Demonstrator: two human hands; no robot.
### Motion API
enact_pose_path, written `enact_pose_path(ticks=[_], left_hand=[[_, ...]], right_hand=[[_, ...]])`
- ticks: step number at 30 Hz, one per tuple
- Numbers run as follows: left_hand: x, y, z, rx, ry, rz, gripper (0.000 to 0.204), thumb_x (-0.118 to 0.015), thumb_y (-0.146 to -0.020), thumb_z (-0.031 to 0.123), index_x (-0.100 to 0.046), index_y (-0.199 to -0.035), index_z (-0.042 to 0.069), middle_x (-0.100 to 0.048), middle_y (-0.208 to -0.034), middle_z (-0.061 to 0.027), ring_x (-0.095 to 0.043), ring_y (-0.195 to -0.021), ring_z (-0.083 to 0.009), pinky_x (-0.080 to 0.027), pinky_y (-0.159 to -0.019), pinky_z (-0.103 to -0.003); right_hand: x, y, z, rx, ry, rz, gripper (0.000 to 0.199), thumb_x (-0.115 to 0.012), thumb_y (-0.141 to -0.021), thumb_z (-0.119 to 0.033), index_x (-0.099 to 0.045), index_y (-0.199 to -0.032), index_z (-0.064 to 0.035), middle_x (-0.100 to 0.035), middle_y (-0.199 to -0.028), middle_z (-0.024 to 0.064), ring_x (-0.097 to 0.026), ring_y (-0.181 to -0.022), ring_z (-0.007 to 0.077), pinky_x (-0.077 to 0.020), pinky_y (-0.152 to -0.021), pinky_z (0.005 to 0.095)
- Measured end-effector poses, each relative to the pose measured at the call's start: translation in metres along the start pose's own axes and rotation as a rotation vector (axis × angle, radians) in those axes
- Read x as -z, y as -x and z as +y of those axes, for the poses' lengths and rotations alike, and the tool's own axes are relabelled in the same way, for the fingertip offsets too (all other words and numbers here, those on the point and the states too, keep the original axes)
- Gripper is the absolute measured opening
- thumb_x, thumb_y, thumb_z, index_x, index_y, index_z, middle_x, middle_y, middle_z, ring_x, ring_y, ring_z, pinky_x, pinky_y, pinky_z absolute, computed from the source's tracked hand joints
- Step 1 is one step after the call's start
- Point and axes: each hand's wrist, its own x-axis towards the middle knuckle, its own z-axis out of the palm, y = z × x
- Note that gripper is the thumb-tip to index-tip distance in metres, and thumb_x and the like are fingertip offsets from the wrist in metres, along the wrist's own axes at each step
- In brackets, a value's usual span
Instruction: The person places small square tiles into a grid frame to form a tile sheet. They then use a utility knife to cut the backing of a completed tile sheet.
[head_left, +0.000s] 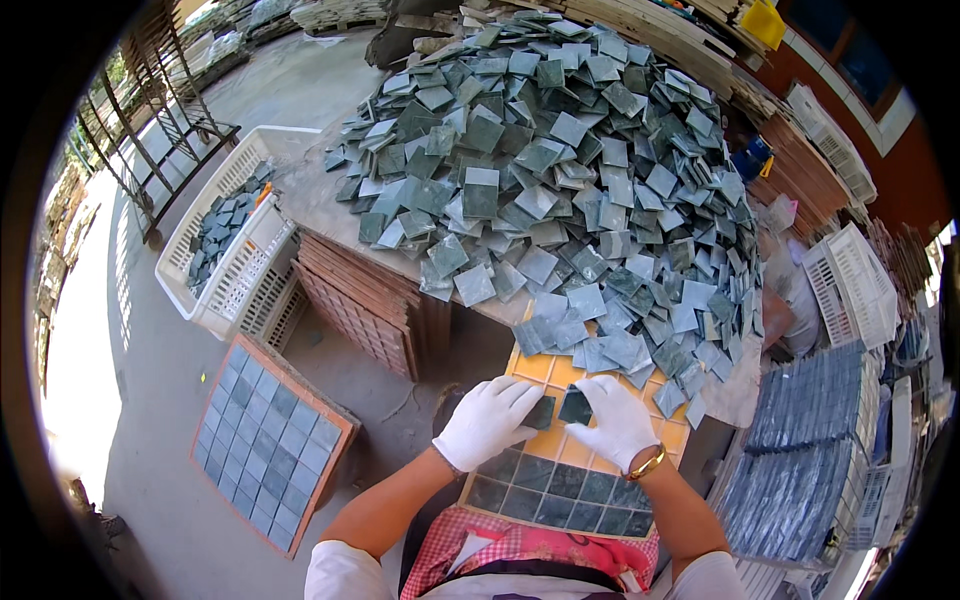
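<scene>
My left hand (490,424), in a white glove, has its fingers closed on a dark green square stone tile (540,412). Opposite it, my white-gloved right hand (614,424) pinches a second dark tile (575,407) between thumb and fingers. Both are over a yellow gridded tray (548,449) in front of me. Dark green tiles (565,482) fill the tray's rows nearest my body, while its middle cells show bare yellow. Loose grey-green tiles (622,350) spill over the tray's far end from a large tile pile (540,150) on the table.
A board of set tiles (265,430) leans at the left. Behind it are a white crate of small tiles (178,270) and stacked brown gridded trays (350,318). Bundled tile stacks (800,450) and white crates (850,285) crowd the right. A metal rack (150,120) stands far left.
</scene>
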Motion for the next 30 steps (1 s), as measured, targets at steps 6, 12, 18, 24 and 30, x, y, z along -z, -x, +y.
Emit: enact_pose_path(ticks=[6,12,18,24,30], left_hand=[[-0.007,0.023,0.01,-0.001,0.006,0.0,0.057,-0.075,-0.068,0.026,-0.054,-0.117,0.005,-0.059,-0.112,-0.0076,-0.054,-0.107,-0.0266,-0.044,-0.091,-0.037],[-0.017,0.026,0.019,-0.086,-0.026,0.001,0.054,-0.074,-0.067,0.026,-0.054,-0.113,0.008,-0.058,-0.109,-0.006,-0.054,-0.106,-0.0242,-0.043,-0.094,-0.037],[-0.034,0.023,0.022,0.0,0.027,-0.026,0.066,-0.074,-0.07,0.032,-0.052,-0.127,0.005,-0.052,-0.131,-0.0116,-0.044,-0.127,-0.0296,-0.032,-0.108,-0.043],[-0.038,0.018,0.028,0.011,0.024,-0.07,0.061,-0.072,-0.073,0.029,-0.054,-0.125,0.004,-0.053,-0.131,-0.0124,-0.043,-0.127,-0.0309,-0.028,-0.109,-0.045],[-0.038,0.022,0.042,0.034,-0.056,-0.089,0.057,-0.069,-0.077,0.03,-0.054,-0.125,0.004,-0.052,-0.132,-0.0135,-0.043,-0.127,-0.0315,-0.028,-0.108,-0.046]], right_hand=[[-0.04,0.039,-0.003,-0.059,-0.116,-0.016,0.053,-0.072,-0.074,-0.026,-0.051,-0.118,-0.0068,-0.055,-0.109,0.0145,-0.057,-0.102,0.0331,-0.0484,-0.085,0.0414],[-0.033,0.054,0.012,-0.074,-0.048,-0.017,0.055,-0.073,-0.073,-0.024,-0.051,-0.12,-0.0065,-0.054,-0.109,0.0165,-0.055,-0.1,0.0344,-0.0472,-0.085,0.0418],[-0.036,0.065,0.021,-0.008,-0.123,-0.013,0.05,-0.071,-0.076,-0.02,-0.05,-0.119,-0.0056,-0.053,-0.109,0.0166,-0.054,-0.101,0.035,-0.0466,-0.087,0.0417],[-0.044,0.059,0.01,-0.031,-0.081,-0.022,0.047,-0.072,-0.076,-0.016,-0.05,-0.115,-0.0037,-0.053,-0.106,0.0161,-0.057,-0.096,0.0337,-0.0496,-0.082,0.0403],[-0.025,0.048,0.028,0.004,-0.244,-0.228,0.054,-0.071,-0.077,-0.021,-0.049,-0.123,-0.0051,-0.054,-0.113,0.0153,-0.057,-0.1,0.0349,-0.049,-0.084,0.0419]])
